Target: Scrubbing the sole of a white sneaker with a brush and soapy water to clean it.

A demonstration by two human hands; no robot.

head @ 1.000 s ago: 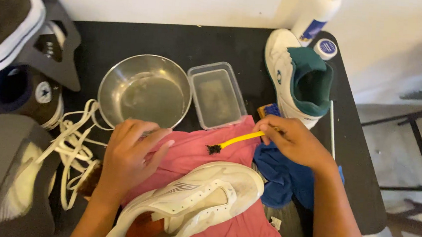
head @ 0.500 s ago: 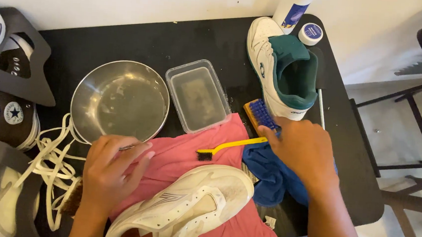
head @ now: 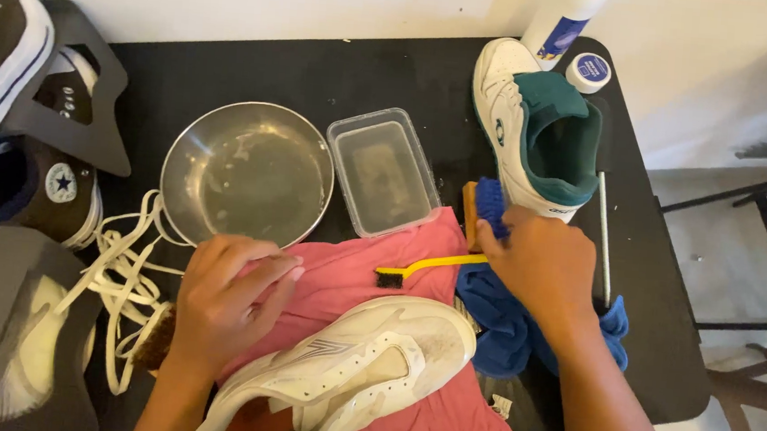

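Left of frame: dark sneakers [head: 39, 187], loose white laces [head: 122, 283]. Left hand [head: 224, 308], lower centre-left, fingers curled loosely, resting on pink cloth [head: 352, 285] beside white sneaker [head: 345, 375]; pinching nothing visible. Metal bowl [head: 247, 172] and clear plastic tub [head: 383, 170] above, centre. Yellow-handled brush [head: 429, 268] lies on the cloth. Right hand [head: 542, 267], centre-right, fingers closed around blue-bristled brush [head: 483, 209], just beside white-and-green sneaker [head: 534, 127]. Blue cloth [head: 502, 323] beneath the hand.

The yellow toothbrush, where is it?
In the head view the yellow toothbrush lies on the pink cloth, just above the white shoe, with its handle end reaching under the right hand.
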